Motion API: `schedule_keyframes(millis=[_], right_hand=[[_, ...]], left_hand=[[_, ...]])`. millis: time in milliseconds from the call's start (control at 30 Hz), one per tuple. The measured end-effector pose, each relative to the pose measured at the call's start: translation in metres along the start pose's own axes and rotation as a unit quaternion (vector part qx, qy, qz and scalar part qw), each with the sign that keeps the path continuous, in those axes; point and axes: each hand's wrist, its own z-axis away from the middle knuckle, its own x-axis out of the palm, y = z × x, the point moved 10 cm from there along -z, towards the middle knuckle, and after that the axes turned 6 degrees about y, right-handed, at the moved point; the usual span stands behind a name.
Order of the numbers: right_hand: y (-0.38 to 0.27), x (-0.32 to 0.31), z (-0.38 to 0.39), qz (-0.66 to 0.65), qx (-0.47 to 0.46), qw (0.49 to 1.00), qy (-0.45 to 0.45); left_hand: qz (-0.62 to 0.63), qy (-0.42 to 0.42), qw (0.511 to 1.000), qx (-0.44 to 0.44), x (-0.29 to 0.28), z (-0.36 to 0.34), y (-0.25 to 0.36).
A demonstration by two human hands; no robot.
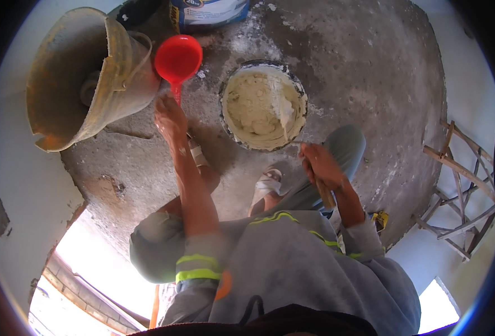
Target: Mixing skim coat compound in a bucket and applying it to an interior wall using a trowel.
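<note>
My left hand [171,119] is closed round the handle of a red plastic ladle [178,59], its round bowl held above the floor beside the big bucket. In front of me stands a round mixing bucket [225,115] with pale, lumpy mortar [253,106] in it. My right hand [321,166] grips the wooden handle of a trowel [326,196] at the bucket's near right side. A thin metal shank runs from that hand to the rim. The mortar-smeared blade [284,109] seems to rest in the mix, though its outline is hard to make out.
A large worn bucket [138,70] with a broken rim lies tipped at the left. Behind the ladle stands a blue and white bag [209,14]. Wooden trestles [460,185] lean by the right wall. My sandalled feet [267,187] are close to the mixing bucket.
</note>
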Motion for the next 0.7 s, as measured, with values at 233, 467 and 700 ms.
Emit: schedule_keyframes(millis=[233, 467, 700], right_hand=[[-0.017, 0.109, -0.101, 0.483, -0.267, 0.831, 0.065], [-0.029, 0.081, -0.082, 0.599, -0.285, 0.742, 0.092], [0.014, 0.057, -0.073, 0.109, 0.046, 0.956, -0.269]], left_hand=[[0.044, -0.162, 0.983, -0.069, 0.125, -0.057, -0.121], [0.13, -0.238, 0.956, -0.107, 0.076, -0.029, -0.046], [-0.007, -0.161, 0.986, -0.049, -0.022, -0.008, 0.003]])
